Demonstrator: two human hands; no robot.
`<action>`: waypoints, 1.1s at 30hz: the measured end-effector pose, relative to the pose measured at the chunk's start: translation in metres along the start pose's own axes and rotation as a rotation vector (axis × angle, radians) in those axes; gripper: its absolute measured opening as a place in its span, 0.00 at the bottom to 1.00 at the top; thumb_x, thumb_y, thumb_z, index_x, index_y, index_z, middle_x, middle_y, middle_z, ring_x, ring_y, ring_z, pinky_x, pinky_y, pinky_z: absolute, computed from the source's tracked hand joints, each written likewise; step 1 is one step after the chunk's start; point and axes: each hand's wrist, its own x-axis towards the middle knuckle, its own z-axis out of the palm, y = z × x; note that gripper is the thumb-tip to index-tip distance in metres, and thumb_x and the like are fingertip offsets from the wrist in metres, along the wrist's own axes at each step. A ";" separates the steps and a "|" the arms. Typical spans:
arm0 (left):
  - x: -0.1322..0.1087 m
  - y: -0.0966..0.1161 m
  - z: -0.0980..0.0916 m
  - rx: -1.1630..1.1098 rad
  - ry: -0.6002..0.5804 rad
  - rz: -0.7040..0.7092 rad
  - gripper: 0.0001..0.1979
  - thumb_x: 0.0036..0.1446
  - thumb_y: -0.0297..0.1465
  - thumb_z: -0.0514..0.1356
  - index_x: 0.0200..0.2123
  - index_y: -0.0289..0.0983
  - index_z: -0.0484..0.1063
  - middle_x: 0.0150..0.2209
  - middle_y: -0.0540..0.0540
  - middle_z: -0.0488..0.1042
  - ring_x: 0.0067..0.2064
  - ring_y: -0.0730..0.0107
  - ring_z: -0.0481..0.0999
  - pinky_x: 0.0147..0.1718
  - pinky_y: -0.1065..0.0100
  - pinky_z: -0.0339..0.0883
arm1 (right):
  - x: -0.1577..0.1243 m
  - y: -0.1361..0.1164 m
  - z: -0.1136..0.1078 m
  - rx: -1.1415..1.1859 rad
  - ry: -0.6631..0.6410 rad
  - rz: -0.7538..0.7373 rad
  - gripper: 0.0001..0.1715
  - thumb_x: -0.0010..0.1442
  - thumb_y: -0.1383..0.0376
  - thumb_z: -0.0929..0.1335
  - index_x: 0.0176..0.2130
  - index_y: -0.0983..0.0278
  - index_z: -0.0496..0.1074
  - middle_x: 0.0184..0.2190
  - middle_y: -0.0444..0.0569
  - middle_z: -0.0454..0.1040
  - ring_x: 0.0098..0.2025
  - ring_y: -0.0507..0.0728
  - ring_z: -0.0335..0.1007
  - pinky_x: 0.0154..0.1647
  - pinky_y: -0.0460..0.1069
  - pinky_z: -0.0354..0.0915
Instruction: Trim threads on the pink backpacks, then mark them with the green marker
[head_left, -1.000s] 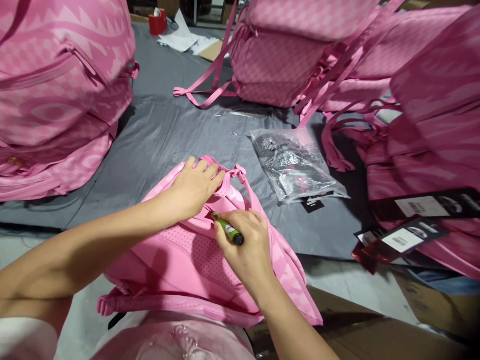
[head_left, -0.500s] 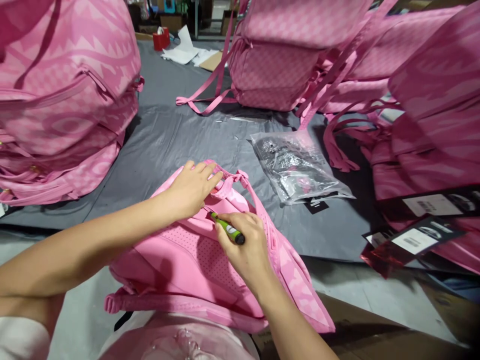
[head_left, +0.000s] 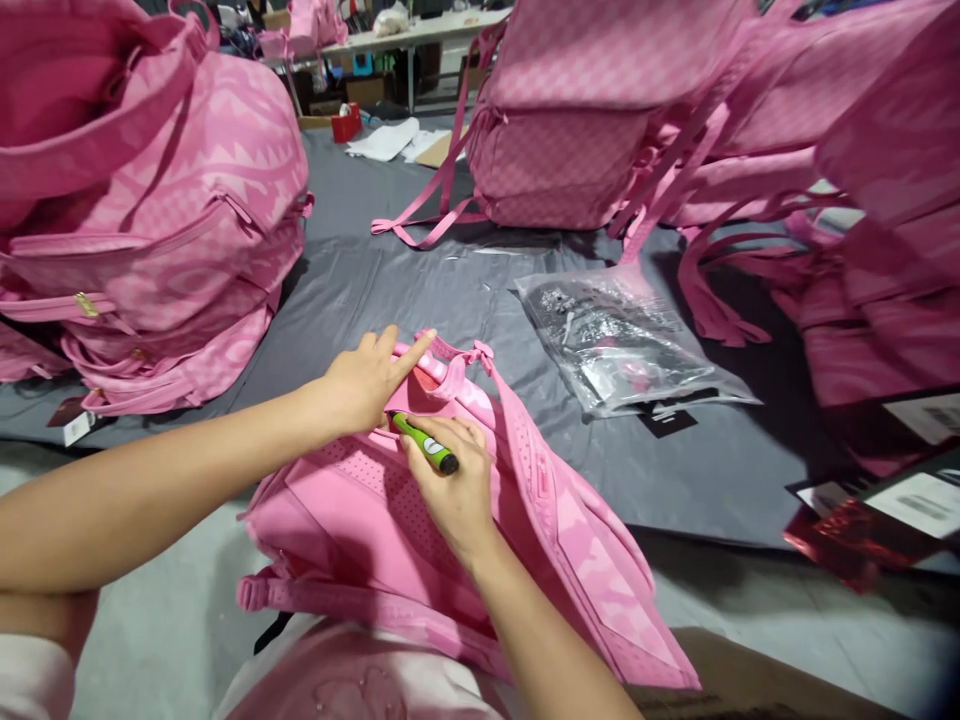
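Note:
A pink backpack [head_left: 352, 530] lies across my lap against the table's near edge, its dotted back panel facing up. My right hand [head_left: 454, 480] is closed around a green marker [head_left: 426, 443] with a black end, its tip at the fabric near the bag's top. Beside that tip, my left hand [head_left: 371, 380] rests on the upper part of the backpack, fingers pressed to the fabric by the top loop; what lies under its palm is hidden.
A large pink backpack [head_left: 217, 230] stands at the left, and others [head_left: 562, 160] at the back and right. Right of my hands lies a clear plastic bag [head_left: 622, 340] on the grey-covered table [head_left: 337, 290]. Tags [head_left: 919, 500] hang at the right edge.
The marker and my right hand have shifted left along the bag's top. My left hand has moved slightly left, its index finger now stretched out. The view has tilted up somewhat.

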 end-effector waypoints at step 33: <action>0.016 -0.029 0.010 -0.118 -0.077 0.167 0.51 0.53 0.23 0.59 0.72 0.47 0.31 0.72 0.30 0.44 0.67 0.46 0.59 0.56 0.56 0.64 | 0.008 0.003 0.006 -0.031 0.027 0.019 0.05 0.59 0.64 0.72 0.38 0.59 0.79 0.35 0.45 0.81 0.39 0.58 0.75 0.48 0.57 0.61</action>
